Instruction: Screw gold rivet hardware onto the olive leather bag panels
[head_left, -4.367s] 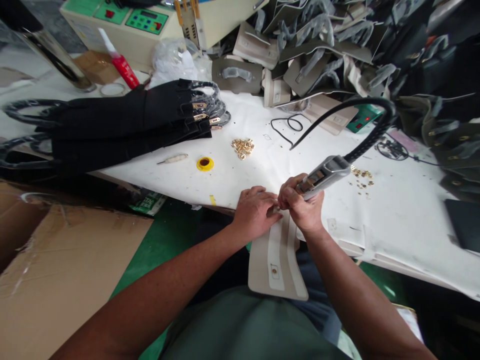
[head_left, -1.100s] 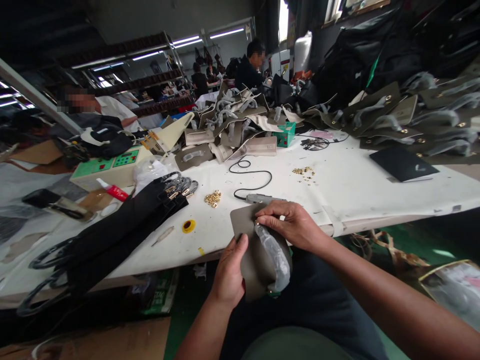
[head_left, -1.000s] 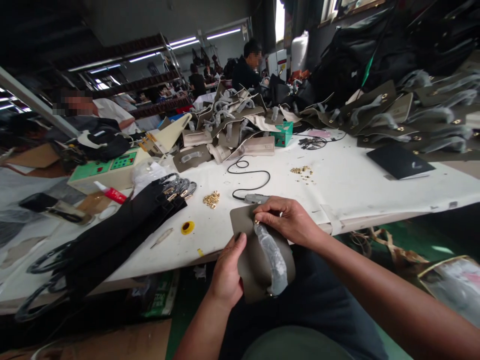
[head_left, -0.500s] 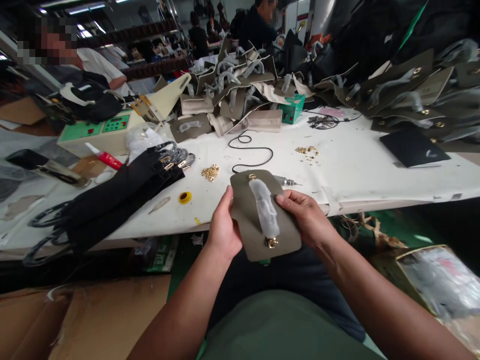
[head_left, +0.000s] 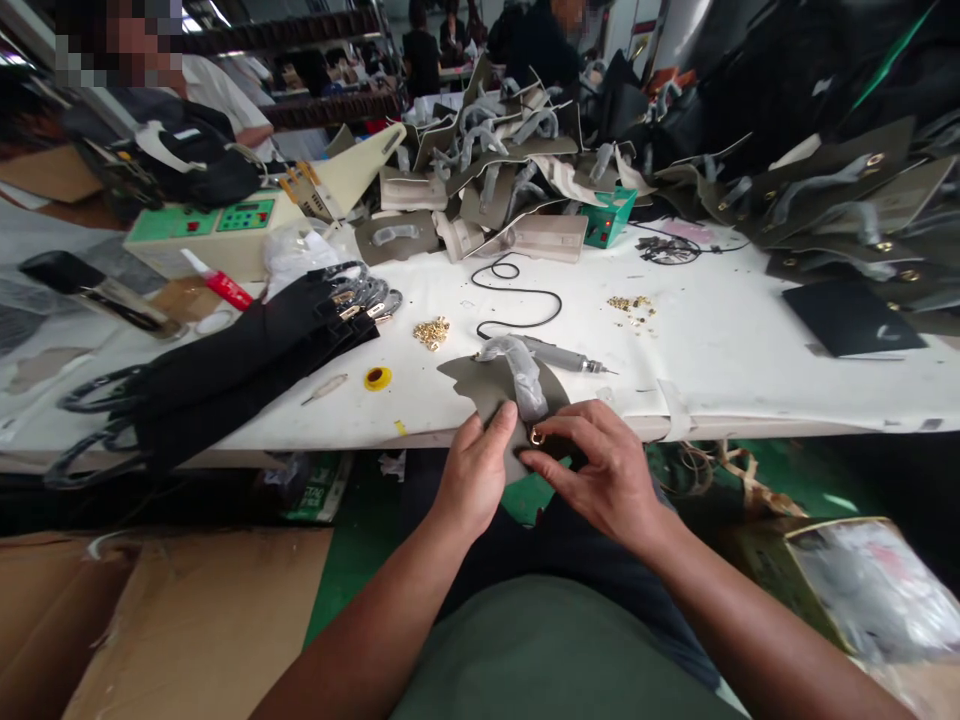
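An olive-grey panel (head_left: 491, 388) with a plastic-wrapped handle (head_left: 519, 372) is held at the table's front edge, curved and tilted. My left hand (head_left: 480, 470) grips its left side, thumb on top. My right hand (head_left: 600, 465) has its thumb and index finger at the gold fitting (head_left: 537, 435) at the handle's near end. Just behind the panel lies a grey pen-shaped tool (head_left: 559, 355) with a thin tip. Small gold pieces (head_left: 431, 333) lie in a pile to the left, others (head_left: 631, 305) to the right. A yellow ring (head_left: 377, 378) sits left of the panel.
Black straps (head_left: 247, 370) and a green-and-cream machine (head_left: 202, 235) occupy the left. Similar panels (head_left: 517, 180) are heaped at the back, near a green box (head_left: 607, 217). A black sheet (head_left: 853, 315) lies right. A person's arm (head_left: 251, 130) shows at back left.
The panel has gone from flat to bent and tilted. My right hand has moved from its upper right edge down to the near gold fitting, and my left hand has shifted right. More of the pen-shaped tool shows.
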